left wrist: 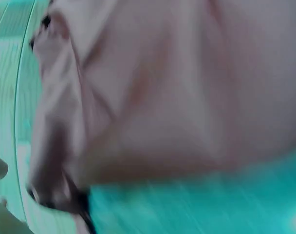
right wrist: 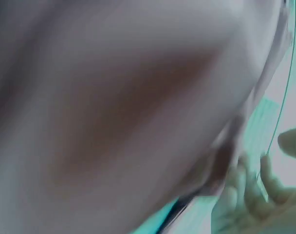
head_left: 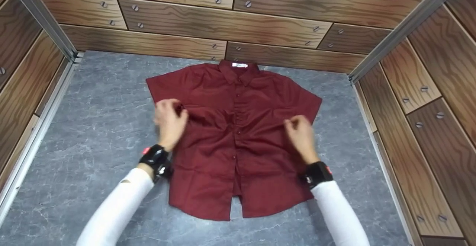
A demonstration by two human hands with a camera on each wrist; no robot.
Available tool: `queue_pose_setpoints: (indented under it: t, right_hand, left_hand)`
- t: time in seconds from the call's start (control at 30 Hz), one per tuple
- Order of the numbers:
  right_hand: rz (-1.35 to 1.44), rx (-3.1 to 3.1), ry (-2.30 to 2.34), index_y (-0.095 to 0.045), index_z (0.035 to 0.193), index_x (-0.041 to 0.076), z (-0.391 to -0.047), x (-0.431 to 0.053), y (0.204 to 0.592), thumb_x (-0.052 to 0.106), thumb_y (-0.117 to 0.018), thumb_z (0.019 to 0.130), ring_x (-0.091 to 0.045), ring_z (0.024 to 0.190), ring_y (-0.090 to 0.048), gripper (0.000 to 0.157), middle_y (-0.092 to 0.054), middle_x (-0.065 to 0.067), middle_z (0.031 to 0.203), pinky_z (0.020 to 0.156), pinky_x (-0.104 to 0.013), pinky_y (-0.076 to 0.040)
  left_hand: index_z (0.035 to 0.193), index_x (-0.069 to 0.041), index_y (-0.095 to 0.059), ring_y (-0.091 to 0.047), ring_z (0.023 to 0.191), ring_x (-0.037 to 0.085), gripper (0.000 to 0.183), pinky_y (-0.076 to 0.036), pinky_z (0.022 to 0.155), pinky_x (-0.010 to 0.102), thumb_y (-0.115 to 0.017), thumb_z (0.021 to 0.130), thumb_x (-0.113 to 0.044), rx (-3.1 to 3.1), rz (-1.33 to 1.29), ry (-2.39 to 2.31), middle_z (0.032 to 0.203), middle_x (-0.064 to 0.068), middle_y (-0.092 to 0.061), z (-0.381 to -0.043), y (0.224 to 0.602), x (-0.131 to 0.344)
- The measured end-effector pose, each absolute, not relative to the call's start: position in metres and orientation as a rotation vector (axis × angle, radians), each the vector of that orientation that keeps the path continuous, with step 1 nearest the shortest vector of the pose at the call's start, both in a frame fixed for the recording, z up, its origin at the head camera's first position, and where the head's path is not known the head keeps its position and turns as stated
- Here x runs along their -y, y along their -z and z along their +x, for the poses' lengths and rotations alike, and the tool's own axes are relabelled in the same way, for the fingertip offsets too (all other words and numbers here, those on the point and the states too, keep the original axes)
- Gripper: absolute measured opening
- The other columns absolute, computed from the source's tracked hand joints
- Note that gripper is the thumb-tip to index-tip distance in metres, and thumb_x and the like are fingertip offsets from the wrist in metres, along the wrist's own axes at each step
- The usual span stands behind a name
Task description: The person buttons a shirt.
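Note:
A dark red short-sleeved button-up shirt [head_left: 208, 134] lies front up on the grey floor, collar at the far end, with creases across its chest and middle. My left hand [head_left: 171, 121] is over its left edge, just below that sleeve, thumb and fingers apart and loosely bent. Over the opposite side, below the other sleeve, is my right hand [head_left: 300, 134], blurred. The right wrist view shows its fingers [right wrist: 255, 195] loosely bent, thumb apart, beside the blurred shirt fabric [right wrist: 119, 117]. Only a little of the left hand enters the left wrist view, beside the fabric [left wrist: 153, 97].
A grey marbled surface [head_left: 100, 97] surrounds the shirt. Wood-patterned panels [head_left: 178, 22] stand behind and at both sides, with metal rails [head_left: 401, 34] at the corners. Black wrist devices [head_left: 155, 157] are strapped above both hands.

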State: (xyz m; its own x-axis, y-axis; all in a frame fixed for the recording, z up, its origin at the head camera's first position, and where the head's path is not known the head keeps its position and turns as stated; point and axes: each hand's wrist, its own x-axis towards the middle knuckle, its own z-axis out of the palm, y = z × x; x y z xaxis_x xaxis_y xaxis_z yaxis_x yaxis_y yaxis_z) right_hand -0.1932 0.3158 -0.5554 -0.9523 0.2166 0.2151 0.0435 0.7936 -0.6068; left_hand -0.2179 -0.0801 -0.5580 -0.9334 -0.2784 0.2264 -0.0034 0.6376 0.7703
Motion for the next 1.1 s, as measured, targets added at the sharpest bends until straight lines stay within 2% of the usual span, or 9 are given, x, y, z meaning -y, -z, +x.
queue_pose_setpoints:
  t: [0.1, 0.23, 0.33, 0.53, 0.73, 0.83, 0.93, 1.03, 1.1]
  right_hand:
    - [-0.356, 2.76, -0.95, -0.056, 0.118, 0.002, -0.193, -0.337, 0.559, 0.037, -0.06, 0.093, -0.032, 0.101, -0.063, 0.043, -0.065, -0.017, 0.11, 0.089, -0.046, -0.046]
    - [-0.43, 2.851, -1.009, -0.051, 0.13, 0.002, -0.195, -0.346, 0.561, 0.049, -0.057, 0.092, -0.031, 0.107, -0.063, 0.061, -0.066, -0.016, 0.117, 0.093, -0.045, -0.046]
    - [-0.45, 2.86, -1.021, -0.058, 0.123, 0.004, -0.196, -0.346, 0.561, 0.053, -0.058, 0.09, -0.03, 0.098, -0.064, 0.058, -0.069, -0.014, 0.107, 0.087, -0.042, -0.046]
    - [-0.387, 2.834, -1.126, -0.066, 0.098, 0.007, -0.196, -0.341, 0.559, 0.045, -0.06, 0.091, -0.017, 0.072, -0.056, 0.039, -0.063, -0.005, 0.083, 0.066, -0.028, -0.043]
    - [-0.355, 2.657, -1.532, -0.058, 0.093, 0.001, -0.196, -0.341, 0.56, 0.031, -0.064, 0.092, -0.008, 0.058, -0.05, 0.03, -0.053, 0.002, 0.07, 0.054, -0.02, -0.042]
    - [-0.413, 2.608, -1.638, -0.06, 0.103, -0.003, -0.197, -0.341, 0.562, 0.03, -0.065, 0.092, -0.006, 0.063, -0.051, 0.036, -0.056, 0.002, 0.077, 0.057, -0.019, -0.043]
    - [-0.434, 2.644, -1.615, -0.063, 0.111, -0.006, -0.199, -0.338, 0.563, 0.032, -0.064, 0.092, -0.007, 0.068, -0.051, 0.042, -0.059, -0.001, 0.083, 0.062, -0.019, -0.043]
    - [-0.397, 2.657, -1.579, -0.065, 0.092, -0.001, -0.2, -0.336, 0.565, 0.032, -0.063, 0.093, -0.007, 0.066, -0.047, 0.033, -0.053, 0.003, 0.073, 0.06, -0.02, -0.039]
    - [-0.363, 2.633, -1.573, -0.056, 0.074, 0.005, -0.199, -0.336, 0.565, 0.031, -0.064, 0.093, -0.008, 0.061, -0.04, 0.034, -0.043, 0.007, 0.063, 0.058, -0.021, -0.034]
  left_hand:
    - [0.121, -0.008, -0.053, -0.05, 0.115, 0.036, 0.046, -0.03, 0.098, 0.053, -0.064, 0.088, -0.038, 2.653, 0.339, 1.29, 0.121, 0.015, -0.055, -0.214, 0.562, 0.1]
    - [0.113, -0.008, -0.063, -0.063, 0.097, 0.031, 0.053, -0.042, 0.089, 0.046, -0.059, 0.087, -0.055, 2.885, 0.299, 1.309, 0.104, 0.011, -0.069, -0.209, 0.565, 0.108]
    - [0.098, -0.013, -0.072, -0.065, 0.087, 0.026, 0.047, -0.048, 0.076, 0.039, -0.063, 0.084, -0.057, 2.937, 0.219, 1.288, 0.096, 0.005, -0.071, -0.209, 0.566, 0.106]
    - [0.085, -0.014, -0.073, -0.059, 0.077, 0.021, 0.023, -0.043, 0.068, 0.031, -0.071, 0.084, -0.037, 2.84, 0.127, 1.376, 0.083, 0.004, -0.068, -0.211, 0.566, 0.098]
    - [0.11, -0.006, -0.058, -0.066, 0.093, 0.027, 0.042, -0.048, 0.082, 0.038, -0.072, 0.083, -0.034, 2.796, 0.252, 1.457, 0.099, 0.012, -0.071, -0.211, 0.566, 0.099]
    - [0.121, -0.003, -0.051, -0.064, 0.1, 0.03, 0.057, -0.047, 0.087, 0.041, -0.071, 0.083, -0.041, 2.834, 0.272, 1.496, 0.106, 0.016, -0.069, -0.212, 0.565, 0.1]
    - [0.117, -0.001, -0.058, -0.063, 0.096, 0.029, 0.059, -0.048, 0.085, 0.041, -0.07, 0.082, -0.046, 2.901, 0.236, 1.46, 0.104, 0.015, -0.069, -0.212, 0.565, 0.101]
    - [0.104, -0.004, -0.065, -0.06, 0.084, 0.025, 0.046, -0.046, 0.075, 0.035, -0.071, 0.083, -0.044, 2.907, 0.196, 1.44, 0.092, 0.01, -0.066, -0.213, 0.566, 0.102]
    - [0.095, -0.006, -0.064, -0.056, 0.077, 0.019, 0.034, -0.042, 0.069, 0.031, -0.072, 0.083, -0.037, 2.851, 0.163, 1.493, 0.083, 0.004, -0.061, -0.214, 0.567, 0.102]
